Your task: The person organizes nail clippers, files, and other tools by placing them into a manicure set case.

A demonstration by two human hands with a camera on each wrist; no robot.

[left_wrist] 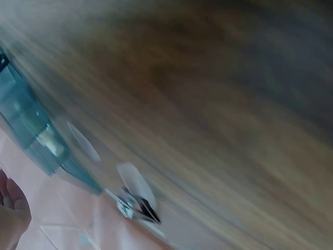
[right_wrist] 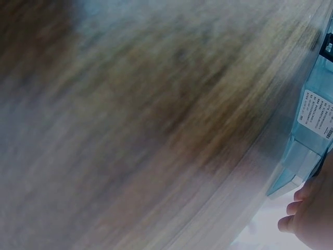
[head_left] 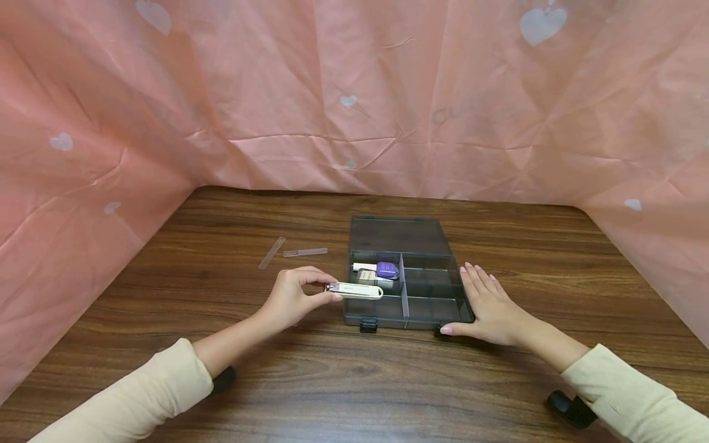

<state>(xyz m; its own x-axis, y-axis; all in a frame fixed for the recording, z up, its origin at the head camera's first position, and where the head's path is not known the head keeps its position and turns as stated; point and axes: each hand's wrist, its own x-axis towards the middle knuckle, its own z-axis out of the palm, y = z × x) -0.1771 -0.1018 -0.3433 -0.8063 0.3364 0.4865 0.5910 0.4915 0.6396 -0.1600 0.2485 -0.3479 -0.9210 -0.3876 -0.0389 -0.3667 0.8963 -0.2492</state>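
Note:
My left hand (head_left: 296,297) pinches a cream nail clipper (head_left: 360,290) by its metal end, between thumb and fingers. The clipper is held level over the left part of a dark translucent divider box (head_left: 432,306) with its lid (head_left: 399,235) laid back. Inside the box, behind the clipper, lie a purple nail polish bottle (head_left: 387,269) and a pale bottle (head_left: 367,277). My right hand (head_left: 495,312) rests along the box's right wall, fingers straight, thumb by the front right latch. A white label (right_wrist: 316,114) shows on the box in the right wrist view.
Two clear plastic strips (head_left: 306,252) (head_left: 271,253) lie on the wooden table (head_left: 354,381) left of the box. A small silver-and-black thing (left_wrist: 134,205) shows near the strips in the left wrist view; its kind is unclear. Pink cloth (head_left: 354,92) walls the table's back and sides.

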